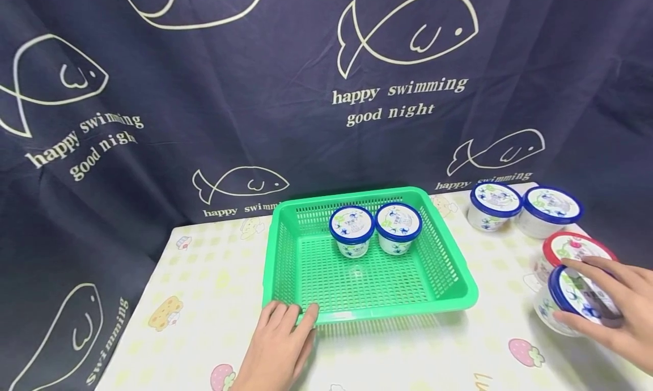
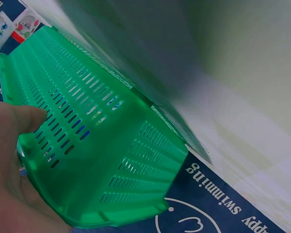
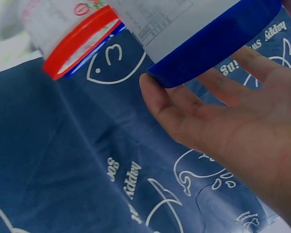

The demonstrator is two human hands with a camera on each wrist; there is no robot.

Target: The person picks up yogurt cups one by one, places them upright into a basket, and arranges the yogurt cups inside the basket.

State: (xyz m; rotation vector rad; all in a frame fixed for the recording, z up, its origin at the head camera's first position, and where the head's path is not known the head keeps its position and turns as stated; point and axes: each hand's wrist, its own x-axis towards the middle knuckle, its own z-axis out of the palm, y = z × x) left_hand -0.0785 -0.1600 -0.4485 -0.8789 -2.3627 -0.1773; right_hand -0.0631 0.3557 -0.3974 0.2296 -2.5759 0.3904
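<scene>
At the front left corner of a green plastic basket (image 1: 388,313), my left hand (image 1: 278,343) grips the rim. In the left wrist view the thumb presses on the slotted outer wall (image 2: 104,155) while the other fingers go behind the rim. My right hand (image 1: 624,311) holds a white tub with a blue lid (image 1: 573,292) at the right, thumb and fingers spread around the lid's edge. The right wrist view shows the thumb touching that blue lid (image 3: 208,51). Just behind it stands a tub with a red lid (image 1: 576,245), partly hidden by the fingers.
Inside the basket, two blue-lidded tubs (image 1: 352,229) (image 1: 398,226) stand side by side toward the back. Two more blue-lidded tubs (image 1: 494,204) (image 1: 551,209) stand at the table's back right. A dark fish-print curtain (image 1: 306,96) hangs behind the patterned tablecloth (image 1: 204,289).
</scene>
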